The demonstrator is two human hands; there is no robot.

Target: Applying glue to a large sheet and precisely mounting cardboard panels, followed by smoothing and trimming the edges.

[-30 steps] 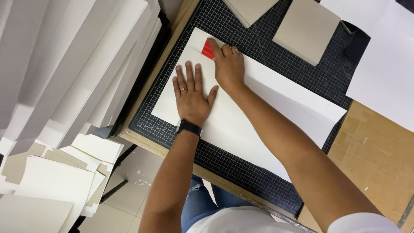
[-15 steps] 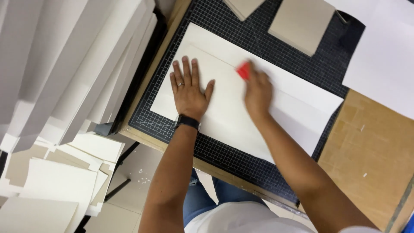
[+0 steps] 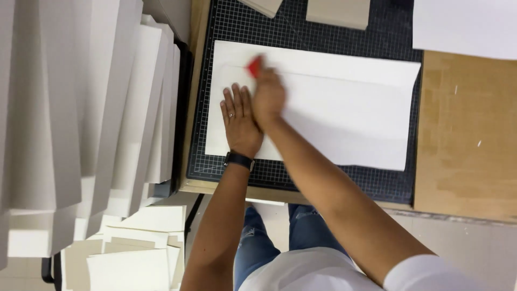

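Observation:
A large folded white sheet [image 3: 334,108] lies on a black gridded cutting mat [image 3: 301,29]. My left hand [image 3: 239,121] rests flat on the sheet's left part, fingers spread, a dark watch on its wrist. My right hand [image 3: 268,94] is just to the right of it, closed on a small red tool [image 3: 253,67] that presses on the sheet near the fold line at the upper left. The right hand is blurred.
Stacks of white card sheets [image 3: 81,108] stand to the left of the table, with smaller white and grey pieces [image 3: 134,248] below. Grey boards [image 3: 338,11] lie at the mat's far edge. A brown board [image 3: 466,134] and a white sheet [image 3: 466,27] are on the right.
My right hand ran the red tool to the right along the fold, then back to the left end. My left hand stayed flat on the sheet. The camera view shifted.

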